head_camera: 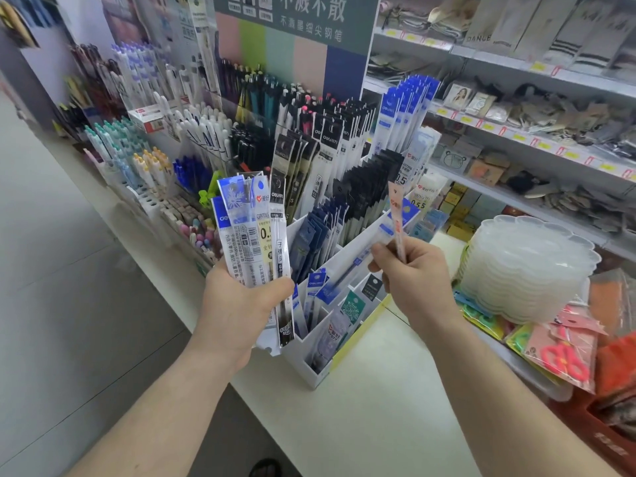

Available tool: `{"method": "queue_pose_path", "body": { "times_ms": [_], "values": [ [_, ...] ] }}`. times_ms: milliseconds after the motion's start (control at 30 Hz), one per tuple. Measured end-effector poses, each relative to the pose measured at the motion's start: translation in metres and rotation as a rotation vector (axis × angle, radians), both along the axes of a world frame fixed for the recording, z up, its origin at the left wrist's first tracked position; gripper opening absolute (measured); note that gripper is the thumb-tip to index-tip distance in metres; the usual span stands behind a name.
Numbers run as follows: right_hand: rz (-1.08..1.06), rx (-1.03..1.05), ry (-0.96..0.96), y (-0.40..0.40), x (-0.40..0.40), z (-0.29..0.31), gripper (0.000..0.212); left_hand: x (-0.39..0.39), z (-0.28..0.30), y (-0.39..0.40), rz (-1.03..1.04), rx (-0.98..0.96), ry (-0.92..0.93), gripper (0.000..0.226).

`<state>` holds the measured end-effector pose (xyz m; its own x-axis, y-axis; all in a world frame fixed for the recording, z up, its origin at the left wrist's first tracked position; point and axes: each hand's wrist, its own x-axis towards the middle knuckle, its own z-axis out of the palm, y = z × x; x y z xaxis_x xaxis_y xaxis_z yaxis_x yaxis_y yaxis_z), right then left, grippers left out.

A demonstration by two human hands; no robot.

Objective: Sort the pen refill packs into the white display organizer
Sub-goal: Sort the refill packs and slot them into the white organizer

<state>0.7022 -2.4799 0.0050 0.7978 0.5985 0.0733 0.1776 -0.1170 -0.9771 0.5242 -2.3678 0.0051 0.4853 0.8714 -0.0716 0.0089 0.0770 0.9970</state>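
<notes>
Two bare forearms reach in from the bottom edge over a white counter (pixel 395 390). On the left, the left hand (pixel 241 301) grips a fanned bunch of refill packs (pixel 253 228), fingers and thumb curled round their lower halves; the packs stand nearly upright, blue and white headers at the top, one black-ended pack hanging lowest below the hand. Opposite it, the right hand (pixel 413 273) pinches a single slim pack (pixel 396 215) with pink and red print, held upright and slightly tilted, its top above the organizer's right side; fingers are curled tight on its lower part. Between and beyond the hands stands the white organizer (pixel 309 370) on the counter, its stepped compartments holding more packs: dark blue ones in the middle rows, black and white ones higher up, tall blue-topped ones at the back right, and a few blue, green and grey packs in the front slots. Left of it, racks of pens (pixel 144 139) run back along the counter. At the right sits a stack of clear scalloped trays (pixel 526 270), with packaged pink scissors (pixel 564 356) beside it, and shelves (pixel 516 98) of small goods behind.
</notes>
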Motion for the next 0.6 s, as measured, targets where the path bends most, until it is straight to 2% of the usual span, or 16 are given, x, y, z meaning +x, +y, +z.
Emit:
{"method": "queue_pose_path", "body": {
  "times_ms": [233, 467, 600],
  "values": [
    [-0.336, 0.259, 0.059, 0.011, 0.053, 0.039, 0.042, 0.026, 0.018, -0.009, -0.097, 0.077, -0.034, 0.036],
    [-0.433, 0.374, -0.183, 0.023, 0.09, 0.095, 0.03, 0.059, 0.03, -0.006, -0.13, 0.092, -0.004, 0.044],
    [-0.396, 0.313, -0.315, 0.046, 0.101, 0.111, 0.035, 0.068, 0.029, -0.008, -0.131, 0.065, 0.008, 0.05]
  ]
}}
